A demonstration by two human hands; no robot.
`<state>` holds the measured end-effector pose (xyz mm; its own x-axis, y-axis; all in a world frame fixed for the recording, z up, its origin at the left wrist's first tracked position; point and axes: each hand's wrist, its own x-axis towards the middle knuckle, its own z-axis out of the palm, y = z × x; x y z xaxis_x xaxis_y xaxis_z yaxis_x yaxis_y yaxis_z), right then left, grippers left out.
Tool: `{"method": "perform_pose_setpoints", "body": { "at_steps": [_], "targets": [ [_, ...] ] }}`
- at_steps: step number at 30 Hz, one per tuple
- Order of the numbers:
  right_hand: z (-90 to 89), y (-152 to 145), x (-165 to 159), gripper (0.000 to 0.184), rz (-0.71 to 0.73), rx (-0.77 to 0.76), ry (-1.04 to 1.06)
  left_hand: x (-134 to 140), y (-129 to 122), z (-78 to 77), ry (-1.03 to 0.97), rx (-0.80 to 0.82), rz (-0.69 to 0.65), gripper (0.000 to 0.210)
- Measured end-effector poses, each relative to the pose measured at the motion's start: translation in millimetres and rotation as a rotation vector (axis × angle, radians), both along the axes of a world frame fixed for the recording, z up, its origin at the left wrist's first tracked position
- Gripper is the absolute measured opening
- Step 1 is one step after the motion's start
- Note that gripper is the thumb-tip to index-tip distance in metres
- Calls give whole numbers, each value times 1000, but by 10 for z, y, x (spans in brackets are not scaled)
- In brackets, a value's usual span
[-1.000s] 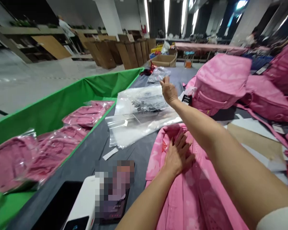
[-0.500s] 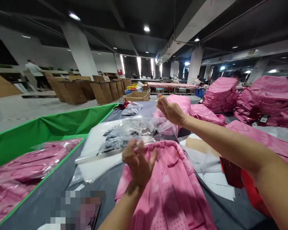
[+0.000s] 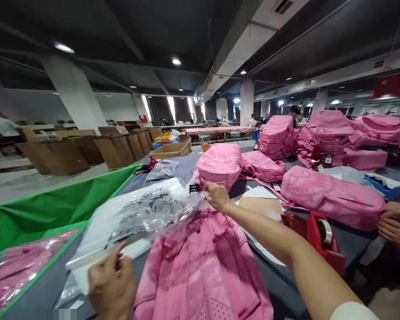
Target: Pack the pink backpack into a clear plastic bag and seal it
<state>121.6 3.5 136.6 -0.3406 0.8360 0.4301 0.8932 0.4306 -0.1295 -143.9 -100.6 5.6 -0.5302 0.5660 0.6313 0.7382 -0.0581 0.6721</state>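
A clear plastic bag (image 3: 143, 213) with black print hangs stretched over the grey table, above the stack of more bags. My right hand (image 3: 216, 196) pinches its far corner. My left hand (image 3: 111, 284) grips its near edge at the bottom of the view. Under the bag lies a flat pink backpack (image 3: 203, 266), straps up, right in front of me.
A red tape dispenser (image 3: 320, 238) stands to the right of the backpack. More pink backpacks (image 3: 330, 195) lie and pile up at the back right. A green bin (image 3: 36, 213) with bagged backpacks runs along the left. Another person's hands (image 3: 396, 224) rest at the right edge.
My left hand left the backpack and took the bag's near edge. My right hand drew the bag's far corner toward me and lower. The view has tilted up.
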Motion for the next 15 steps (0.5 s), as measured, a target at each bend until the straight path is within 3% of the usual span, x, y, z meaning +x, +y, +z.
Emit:
{"method": "perform_pose_setpoints", "body": {
  "at_steps": [2, 4, 6, 9, 12, 15],
  "targets": [
    [15, -89, -249, 25, -41, -38, 46, 322, -63, 62, 152, -10, -158, 81],
    [42, -278, -578, 30, 4, -73, 59, 607, 29, 208, 246, -12, -189, 102],
    [68, -485, -870, 36, 155, -24, 21, 695, 214, 372, 148, 10, -89, 103],
    [78, -602, -1008, 21, 406, 198, -123, 434, 405, 500, -12, 88, 59, 83],
    [5, -412, -717, 25, 406, 229, -181, 9, 279, 383, 83, 85, 52, 47],
    [-184, -110, -280, 13, 177, 31, 37, -255, -64, 80, 183, 23, 56, 39]
  ]
}}
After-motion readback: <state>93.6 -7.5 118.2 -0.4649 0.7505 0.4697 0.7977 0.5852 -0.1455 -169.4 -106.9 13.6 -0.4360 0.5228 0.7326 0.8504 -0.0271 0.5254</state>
